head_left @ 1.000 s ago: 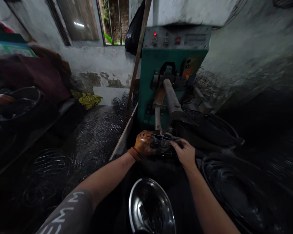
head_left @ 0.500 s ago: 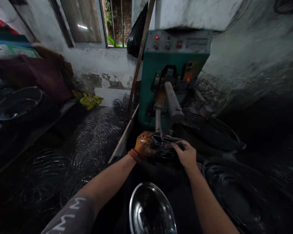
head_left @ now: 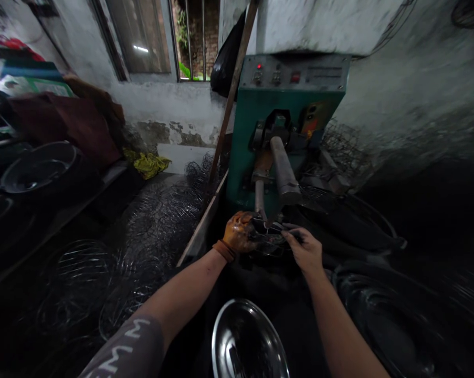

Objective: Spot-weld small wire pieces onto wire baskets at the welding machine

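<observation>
Wire piece, a small dark frame of thin rods, sits between both hands just below the tip of the green machine's lower metal arm. Left hand, in a stained orange glove, is closed around the wire piece's left end. Right hand, bare, pinches its right end with curled fingers. How the rods are joined is too dark to tell. A thicker grey cylinder juts from the machine just above and to the right of the lower arm, and a grey control panel with small red lights tops the machine. Near the bottom edge, between the forearms, lies a shiny metal bowl. Heaps of coiled wire rings fill the floor to the left, beyond a wooden board edge. A yellow cloth lies by the stained wall under a barred window.
</observation>
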